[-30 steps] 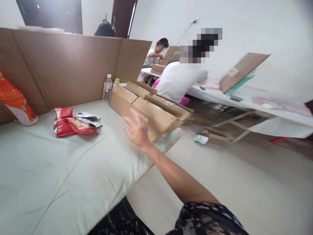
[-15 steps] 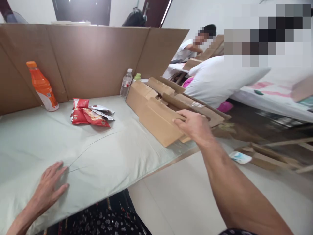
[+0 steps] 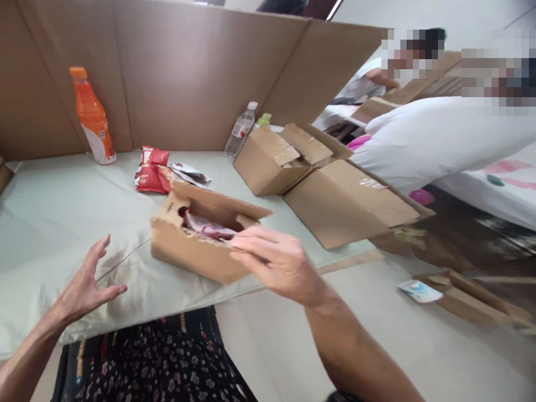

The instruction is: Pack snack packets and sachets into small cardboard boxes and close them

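Observation:
My right hand (image 3: 278,259) grips the right end of a small open cardboard box (image 3: 196,254), its fingers closed over the edge. Inside the box lies something in clear and reddish wrapping (image 3: 209,228), too partly hidden to name. My left hand (image 3: 86,285) hovers over the cloth to the left of the box, fingers spread and holding nothing. Just behind the box lie red snack packets (image 3: 153,170), partly covered by its raised flap.
An orange drink bottle (image 3: 92,120) and a clear plastic bottle (image 3: 242,131) stand against a tall cardboard screen (image 3: 201,72). More open cardboard boxes (image 3: 330,206) sit at the table's right edge. Beyond them, a person in white (image 3: 435,139) leans over. A carton (image 3: 469,301) lies lower right.
My right hand has brought the small box leftward from among the boxes on the right to in front of the packets. My left hand has lifted, its fingers spreading. The view has shifted.

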{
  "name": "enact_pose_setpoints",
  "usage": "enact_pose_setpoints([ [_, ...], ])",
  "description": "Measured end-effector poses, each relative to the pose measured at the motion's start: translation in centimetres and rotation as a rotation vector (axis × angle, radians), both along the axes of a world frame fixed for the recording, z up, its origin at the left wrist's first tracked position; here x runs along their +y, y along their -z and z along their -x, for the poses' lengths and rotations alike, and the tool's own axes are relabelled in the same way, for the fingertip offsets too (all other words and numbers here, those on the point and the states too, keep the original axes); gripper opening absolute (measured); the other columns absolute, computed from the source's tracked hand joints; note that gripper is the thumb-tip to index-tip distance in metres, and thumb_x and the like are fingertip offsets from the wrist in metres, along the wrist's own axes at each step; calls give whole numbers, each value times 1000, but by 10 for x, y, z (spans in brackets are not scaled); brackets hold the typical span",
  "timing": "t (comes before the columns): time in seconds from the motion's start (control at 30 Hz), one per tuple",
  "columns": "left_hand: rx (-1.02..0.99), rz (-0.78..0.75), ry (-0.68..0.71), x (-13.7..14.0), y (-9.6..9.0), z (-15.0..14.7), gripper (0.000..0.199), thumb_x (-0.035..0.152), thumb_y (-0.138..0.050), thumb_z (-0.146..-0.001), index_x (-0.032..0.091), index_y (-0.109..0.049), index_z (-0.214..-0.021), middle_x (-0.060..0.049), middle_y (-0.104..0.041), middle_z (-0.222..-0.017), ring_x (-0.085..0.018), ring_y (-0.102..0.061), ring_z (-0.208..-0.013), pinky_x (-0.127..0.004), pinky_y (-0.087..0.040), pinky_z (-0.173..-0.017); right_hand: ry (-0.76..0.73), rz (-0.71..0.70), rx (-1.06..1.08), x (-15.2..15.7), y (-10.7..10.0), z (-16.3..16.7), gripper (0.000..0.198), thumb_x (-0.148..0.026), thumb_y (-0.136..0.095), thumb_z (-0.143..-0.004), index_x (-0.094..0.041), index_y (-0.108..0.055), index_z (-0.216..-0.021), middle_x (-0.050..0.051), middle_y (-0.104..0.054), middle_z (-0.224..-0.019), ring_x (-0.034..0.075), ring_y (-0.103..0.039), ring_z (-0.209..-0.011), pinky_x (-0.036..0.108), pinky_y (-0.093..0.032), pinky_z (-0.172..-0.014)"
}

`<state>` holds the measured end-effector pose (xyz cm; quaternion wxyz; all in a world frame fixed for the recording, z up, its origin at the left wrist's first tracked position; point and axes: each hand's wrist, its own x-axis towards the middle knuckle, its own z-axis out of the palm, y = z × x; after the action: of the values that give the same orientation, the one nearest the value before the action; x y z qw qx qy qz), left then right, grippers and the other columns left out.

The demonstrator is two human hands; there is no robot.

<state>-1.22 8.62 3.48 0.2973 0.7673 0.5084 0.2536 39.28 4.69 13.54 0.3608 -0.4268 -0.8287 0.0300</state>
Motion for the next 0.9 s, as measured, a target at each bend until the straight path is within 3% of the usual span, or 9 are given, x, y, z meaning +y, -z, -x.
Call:
enact_pose_setpoints([
  [0.1,-146,10,7,-3,-3,12,126,76,-78,-76,33,-5,-169,-22,-17,-176,-48,-28,-158,-71,-32,-123,-275,-14,19,11,3,37,21,-15,-57,-102,-20,-77,-100,6,-78,-92,17,-72,-84,30,-59,-77],
  [0.17,-222,35,38,-5,-5,22,134,78,-80,-71,35,0,-169,-20,-11,-177,-49,-19,-160,-73,-25,-125,-455,39,75,17,2,53,18,-22,-60,-104,-18,-77,-100,7,-78,-91,16,-71,-82,29,-59,-75],
  [0.3,-327,115,123,-6,-4,29,137,82,-81,-66,37,-2,-169,-12,-9,-179,-49,-17,-161,-69,-23,-128,-671,421,239,31,-7,60,42,-45,-49,-109,-15,-76,-102,9,-78,-88,15,-73,-80,27,-60,-73],
  [0.37,-329,123,132,-4,-4,24,136,78,-82,-67,34,-4,-170,-11,-16,-178,-48,-22,-160,-68,-27,-128,-600,572,244,39,-12,58,41,-41,-45,-111,-16,-77,-102,7,-78,-87,14,-73,-76,24,-60,-70],
  [0.47,-295,77,124,-1,-3,17,131,68,-83,-72,32,-3,-170,-11,-22,-176,-49,-27,-158,-69,-29,-127,-442,522,107,54,-22,59,19,-29,-62,-103,-20,-78,-105,7,-80,-104,16,-76,-95,26,-60,-88],
  [0.57,-294,61,128,-2,3,15,125,65,-82,-75,36,-6,-169,-9,-23,-176,-49,-29,-157,-69,-30,-127,-514,483,-156,69,-33,69,20,-26,-68,-98,-22,-78,-114,8,-74,-131,21,-69,-122,34,-54,-108],
  [0.67,-332,79,126,-5,13,17,124,69,-82,-73,39,-9,-169,-8,-25,-175,-49,-32,-156,-66,-39,-124,-575,547,-512,77,-37,90,36,-26,-70,-95,-24,-71,-131,9,-68,-142,25,-63,-131,41,-52,-110],
  [0.77,-371,48,118,-7,21,16,121,71,-81,-74,40,-12,-169,-9,-26,-175,-49,-33,-155,-67,-40,-123,-438,510,-803,73,-30,117,48,-24,-73,-90,-17,-65,-136,15,-68,-136,31,-65,-123,47,-52,-105],
  [0.9,-393,-34,155,-4,25,16,118,73,-81,-74,38,-18,-168,-9,-29,-173,-48,-32,-156,-67,-33,-127,-286,350,-948,60,-10,139,21,-11,-59,-94,-13,-72,-111,16,-74,-108,28,-69,-99,39,-52,-86],
])
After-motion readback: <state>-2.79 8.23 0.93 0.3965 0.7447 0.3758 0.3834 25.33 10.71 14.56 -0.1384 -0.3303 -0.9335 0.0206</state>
